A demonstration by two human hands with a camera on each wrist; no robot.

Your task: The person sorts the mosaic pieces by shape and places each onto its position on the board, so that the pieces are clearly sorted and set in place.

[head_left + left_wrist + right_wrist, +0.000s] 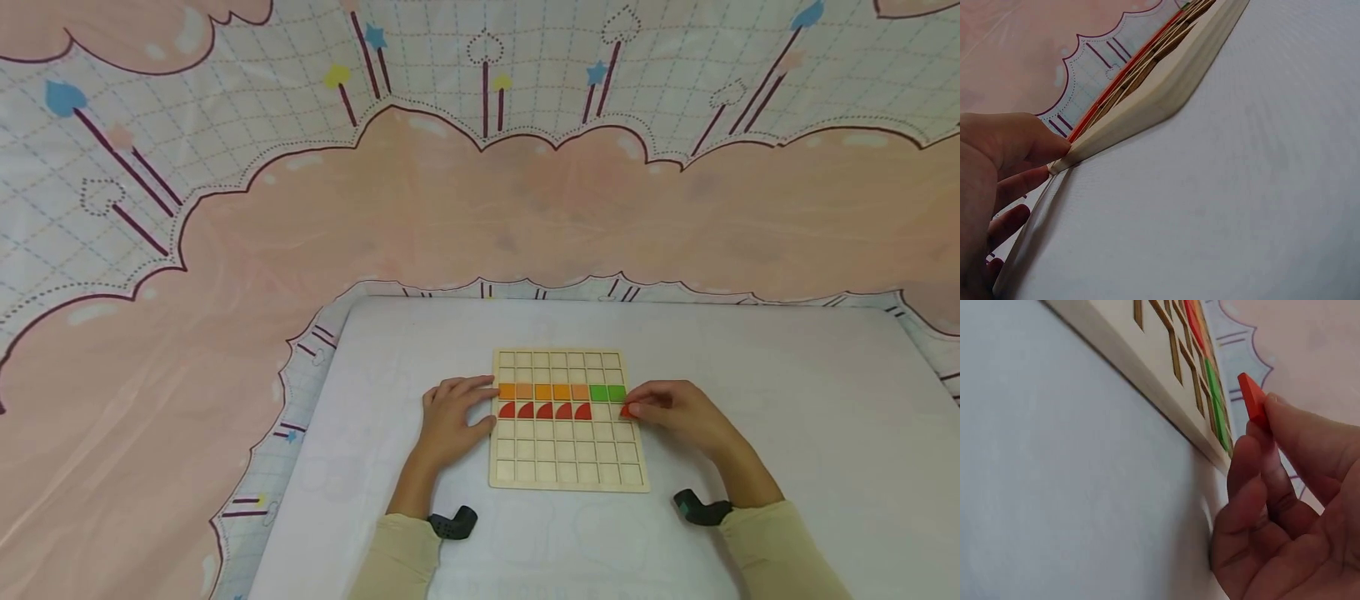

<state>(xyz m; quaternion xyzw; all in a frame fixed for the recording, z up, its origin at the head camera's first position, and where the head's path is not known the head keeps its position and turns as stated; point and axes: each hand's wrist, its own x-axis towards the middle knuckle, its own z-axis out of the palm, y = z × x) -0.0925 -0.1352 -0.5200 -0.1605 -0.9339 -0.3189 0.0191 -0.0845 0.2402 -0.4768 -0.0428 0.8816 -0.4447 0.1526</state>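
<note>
A light wooden grid board (pixel 555 450) lies flat on the table. My left hand (pixel 450 421) is at its left side, fairly straight fingers and thumb touching the edge; the left wrist view also shows the thumb (pixel 1035 144) against the board's side. Between thumb and fingertips, my right hand (pixel 682 408) pinches a red quarter-circle tile (pixel 1252 400), held just above the board's right edge. One row on the board carries orange tiles (pixel 543 392) and two green tiles (pixel 607 392). Below it, several red quarter-circle tiles (pixel 545 410) sit side by side from the left.
The white tabletop (pixel 420 333) extends around the board. Beyond its edges hangs or lies a pink and white patterned cloth (pixel 525 208). A dark wrist device (pixel 454 523) is on the left wrist, and another (pixel 701 507) is on the right.
</note>
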